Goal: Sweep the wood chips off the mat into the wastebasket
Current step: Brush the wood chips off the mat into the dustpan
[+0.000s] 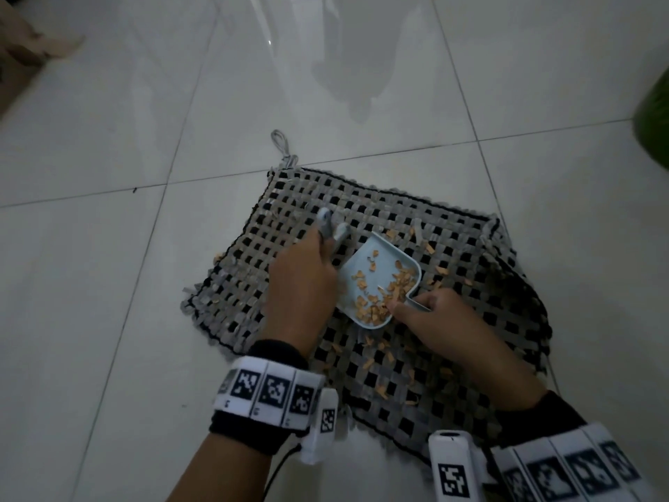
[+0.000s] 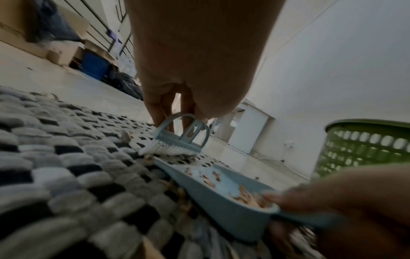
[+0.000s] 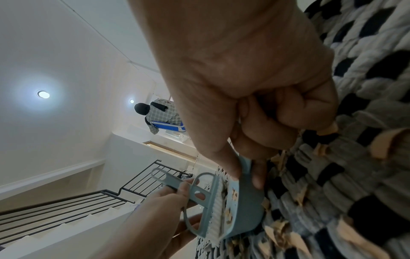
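A grey-and-black woven mat (image 1: 452,248) lies on the tiled floor with orange wood chips (image 1: 376,349) scattered over it. My left hand (image 1: 320,257) grips a small blue brush (image 2: 177,140) by its handle; the white bristles rest on the mat at the dustpan's lip. A light blue dustpan (image 1: 376,262) sits on the mat with a pile of chips (image 1: 394,288) in it. My right hand (image 1: 411,307) pinches the dustpan's short handle (image 3: 245,164). The green wastebasket (image 2: 363,147) stands off the mat to the right, also at the edge of the head view (image 1: 655,114).
Glossy white floor tiles (image 1: 108,284) surround the mat. A cardboard box (image 1: 21,48) sits at the far left. Boxes and dark bags (image 2: 124,82) line a wall. A stair railing (image 3: 88,198) and a seated person (image 3: 159,113) show in the right wrist view.
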